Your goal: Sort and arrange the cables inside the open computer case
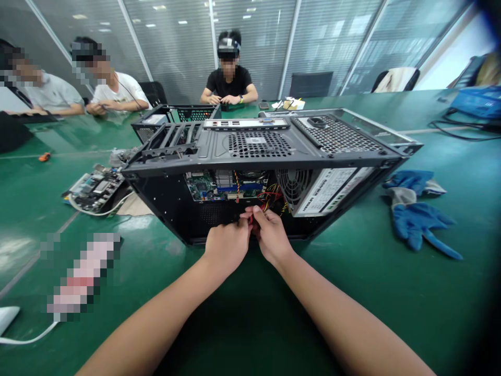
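Observation:
A black computer case (156, 168) lies on the green table with its open side toward me and its rear panel up. Inside it are a motherboard (203, 187) and a silver power supply (326, 190) with a fan grille. My left hand (229, 241) and my right hand (272, 235) meet at the opening, fingers closed around the red and yellow power cables (270, 197) that run out near the power supply. The fingertips partly hide the cable ends, so any connector there cannot be made out.
Blue and grey work gloves (417, 222) lie to the right. On the left are a pile of computer parts (97, 188), a blurred-out pinkish object (84, 277) with a white cord and a small orange item (44, 156). Another open case (188, 112) stands behind; three people sit across the table.

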### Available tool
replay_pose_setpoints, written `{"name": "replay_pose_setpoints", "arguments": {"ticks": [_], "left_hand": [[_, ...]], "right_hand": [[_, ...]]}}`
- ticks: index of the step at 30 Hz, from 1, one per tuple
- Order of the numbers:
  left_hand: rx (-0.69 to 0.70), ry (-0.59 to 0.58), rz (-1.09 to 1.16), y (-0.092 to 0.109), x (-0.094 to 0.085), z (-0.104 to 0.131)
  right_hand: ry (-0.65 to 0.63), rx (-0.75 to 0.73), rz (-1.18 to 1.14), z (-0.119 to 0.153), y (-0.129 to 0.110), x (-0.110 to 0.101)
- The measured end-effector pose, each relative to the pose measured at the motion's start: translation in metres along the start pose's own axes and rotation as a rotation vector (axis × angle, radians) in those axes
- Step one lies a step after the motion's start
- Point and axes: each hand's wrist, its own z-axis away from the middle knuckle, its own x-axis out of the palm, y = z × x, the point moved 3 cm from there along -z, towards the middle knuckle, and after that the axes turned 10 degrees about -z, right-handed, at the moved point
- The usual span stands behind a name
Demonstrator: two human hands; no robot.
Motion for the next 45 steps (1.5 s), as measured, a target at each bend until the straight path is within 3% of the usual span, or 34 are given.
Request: {"name": "replay_pose_setpoints", "arguments": {"ticks": [6,15,17,25,33,36,39,45], "left_hand": [[0.002,-0.017,0.146,-0.005,0.001,-0.001],[0.049,-0.125,0.673,-0.015,-0.003,-0.01],[0.047,-0.112,0.619,-0.015,-0.003,-0.009],[0.003,0.001,0.047,-0.002,0.001,0.001],[0.0,0.013,0.045,-0.001,0.005,0.001],[-0.007,-0.002,0.217,-0.005,0.005,-0.001],[0.034,-0.079,0.589,-0.01,0.002,-0.006],[-0.088,-0.496,1.408,-0.011,0.009,-0.006]], "right_hand": [[-0.025,0.008,0.001,-0.001,0.0,-0.001],[-0.091,0.08,-0.098,0.002,-0.009,0.002],[-0.087,0.071,-0.082,0.001,-0.008,0.002],[0.002,-0.01,-0.032,0.001,-0.002,0.001],[0.038,-0.04,-0.012,0.001,-0.001,0.0],[0.017,-0.012,-0.033,0.001,-0.003,0.001],[-0.037,0.057,-0.1,-0.001,-0.006,0.001],[-0.207,0.215,-0.211,-0.003,-0.012,-0.001]]}}
